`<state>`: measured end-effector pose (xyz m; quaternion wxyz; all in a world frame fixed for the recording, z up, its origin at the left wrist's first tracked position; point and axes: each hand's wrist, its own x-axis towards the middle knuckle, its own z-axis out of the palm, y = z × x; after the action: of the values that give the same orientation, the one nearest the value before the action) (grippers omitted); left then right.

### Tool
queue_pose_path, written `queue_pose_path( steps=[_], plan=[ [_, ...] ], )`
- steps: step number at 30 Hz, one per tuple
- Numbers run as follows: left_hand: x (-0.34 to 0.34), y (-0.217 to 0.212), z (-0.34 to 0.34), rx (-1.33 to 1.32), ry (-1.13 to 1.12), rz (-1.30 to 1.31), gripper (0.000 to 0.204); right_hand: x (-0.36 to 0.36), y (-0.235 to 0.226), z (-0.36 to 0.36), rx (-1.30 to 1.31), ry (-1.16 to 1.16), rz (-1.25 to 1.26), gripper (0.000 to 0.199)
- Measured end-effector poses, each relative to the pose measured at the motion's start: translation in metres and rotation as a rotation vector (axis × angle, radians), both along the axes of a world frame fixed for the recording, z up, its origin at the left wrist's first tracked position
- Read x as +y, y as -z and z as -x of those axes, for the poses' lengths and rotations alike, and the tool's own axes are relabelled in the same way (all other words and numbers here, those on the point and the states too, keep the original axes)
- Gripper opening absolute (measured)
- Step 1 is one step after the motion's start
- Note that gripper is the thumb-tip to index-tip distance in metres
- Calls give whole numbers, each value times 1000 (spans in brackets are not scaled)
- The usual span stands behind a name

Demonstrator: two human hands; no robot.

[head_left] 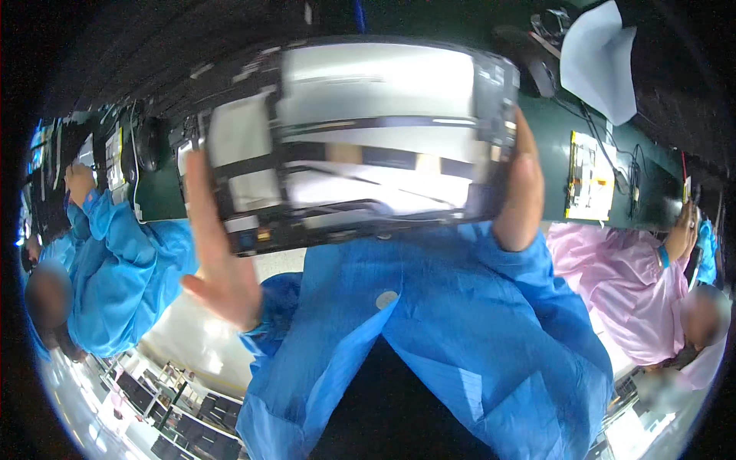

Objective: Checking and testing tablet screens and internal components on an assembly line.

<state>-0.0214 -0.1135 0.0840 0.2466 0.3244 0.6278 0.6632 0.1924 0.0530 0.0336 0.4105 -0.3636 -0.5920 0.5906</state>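
Note:
A wide, flat opened electronic device is held up tilted in front of my body. It has a black frame, bright silver-white panels, dark strips across them and small parts along its sides; motion blurs the details. My left hand presses against its left edge, fingers straight along the side and thumb apart from it. On the right edge my right hand grips the device, with part of the fingers hidden behind it. Blue sleeves cover both my forearms.
A dark green bench lies beyond. A bent white sheet, cables and a yellow-edged board-like part are at the right. A person in blue sits at the left, another in pink at the right.

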Motion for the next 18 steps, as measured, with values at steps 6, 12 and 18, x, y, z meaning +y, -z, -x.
queue_pose_path(
  steps=[6, 12, 18],
  plan=[
    [63, 15, -80, -120, 250, 90, 106, 12, 9, -92, -19, 244, 147, 62],
    [62, 53, -95, -37, 176, 142, 102, 20, 16, -100, -67, 150, 64, 62],
    [49, 70, -79, -35, 137, 125, 88, 21, 22, -93, -8, 131, 59, 61]
  ],
)
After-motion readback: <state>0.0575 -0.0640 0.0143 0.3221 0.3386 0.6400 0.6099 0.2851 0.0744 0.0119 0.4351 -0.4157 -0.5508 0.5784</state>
